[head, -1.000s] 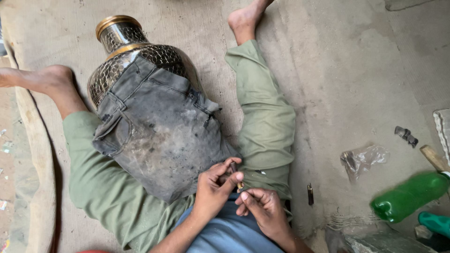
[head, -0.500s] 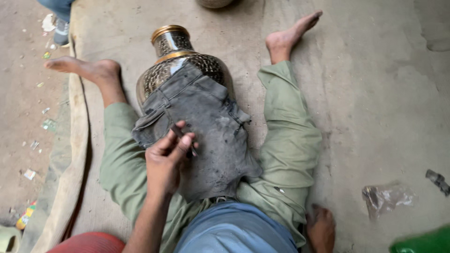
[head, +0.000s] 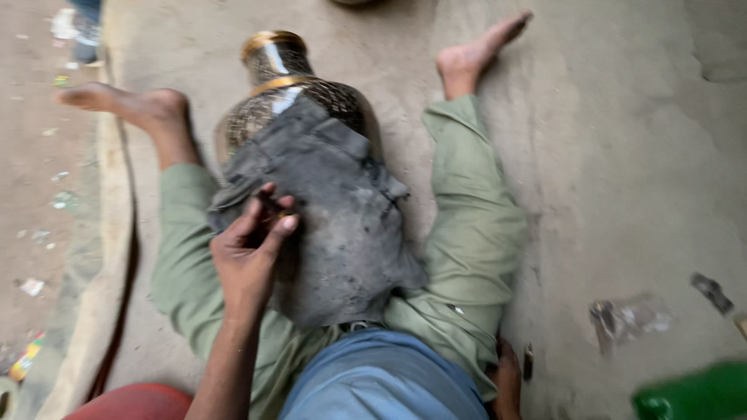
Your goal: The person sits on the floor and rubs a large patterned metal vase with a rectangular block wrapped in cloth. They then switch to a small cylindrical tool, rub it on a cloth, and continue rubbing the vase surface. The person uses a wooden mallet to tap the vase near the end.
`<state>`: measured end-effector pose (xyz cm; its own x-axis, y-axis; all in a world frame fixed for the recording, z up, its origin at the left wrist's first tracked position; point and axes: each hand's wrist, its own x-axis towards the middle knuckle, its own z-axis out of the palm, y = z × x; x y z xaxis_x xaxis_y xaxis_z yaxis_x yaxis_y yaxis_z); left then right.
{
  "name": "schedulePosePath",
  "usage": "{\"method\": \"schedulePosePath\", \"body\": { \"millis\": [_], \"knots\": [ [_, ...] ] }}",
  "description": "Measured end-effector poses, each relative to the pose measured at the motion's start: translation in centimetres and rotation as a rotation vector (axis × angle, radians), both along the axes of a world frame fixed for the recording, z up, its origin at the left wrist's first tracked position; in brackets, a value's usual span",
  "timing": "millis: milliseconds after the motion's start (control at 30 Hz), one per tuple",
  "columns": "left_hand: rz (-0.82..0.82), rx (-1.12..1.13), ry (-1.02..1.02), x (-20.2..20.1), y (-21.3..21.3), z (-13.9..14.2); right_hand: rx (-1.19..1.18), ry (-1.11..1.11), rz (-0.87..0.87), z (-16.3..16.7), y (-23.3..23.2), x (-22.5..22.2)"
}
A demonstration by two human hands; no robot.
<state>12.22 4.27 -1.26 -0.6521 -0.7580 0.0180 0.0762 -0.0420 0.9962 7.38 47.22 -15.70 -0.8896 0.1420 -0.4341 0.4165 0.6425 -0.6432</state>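
the whole view is smeared with blur, so fine detail is lost. your left hand [head: 253,245] rests on the grey cloth [head: 334,225], thumb and fingers pinched narrow around something small and dark; you cannot tell what it is. your right hand [head: 507,381] is mostly hidden behind your right knee, down on the floor [head: 622,155] by your hip; only a dark edge of it shows, and whether its fingers are spread or curled cannot be told. just beside it lies a small dark piece [head: 528,362], too blurred to name.

the vase [head: 292,93] lies between your legs, its neck pointing away from you, tilted onto your lap. the cloth hides its belly; only the gold rim, the shiny neck and a patterned brass-and-black shoulder show. the lower end is lost under the cloth and your blue shirt [head: 381,381].

the bottom edge cuts off a green bottle [head: 692,393] at right and a red shape [head: 132,404] at left. a crumpled clear wrapper [head: 626,319] lies near the bottle, a dark scrap [head: 710,292] beyond it.

open floor spreads to your right, rough, dusty concrete. to the left a raised kerb [head: 109,257] runs close along your left leg, with littered ground past it.

the cloth is worn, stained denim with seams; your trousers [head: 475,233] are soft green.
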Motion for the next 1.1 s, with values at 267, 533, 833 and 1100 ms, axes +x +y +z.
{"method": "schedulePosePath", "body": {
  "millis": [267,533,833,1100],
  "knots": [
    [-0.053,-0.580,0.020,0.1,1.3,-1.1,-0.631,0.239,-0.263,6.6,3.1,-4.9],
    [-0.002,-0.653,0.003,0.2,2.2,-1.6,-1.458,-0.253,-0.009,10.3,-4.0,-1.1],
    [-0.043,-0.745,0.054,0.0,1.8,-2.2,-0.096,0.803,0.737,16.1,-12.9,-7.3],
    [0.020,-0.786,-0.071,0.5,1.7,-4.0,-0.057,0.889,1.086,21.8,-19.9,-9.8]
  ]
}}
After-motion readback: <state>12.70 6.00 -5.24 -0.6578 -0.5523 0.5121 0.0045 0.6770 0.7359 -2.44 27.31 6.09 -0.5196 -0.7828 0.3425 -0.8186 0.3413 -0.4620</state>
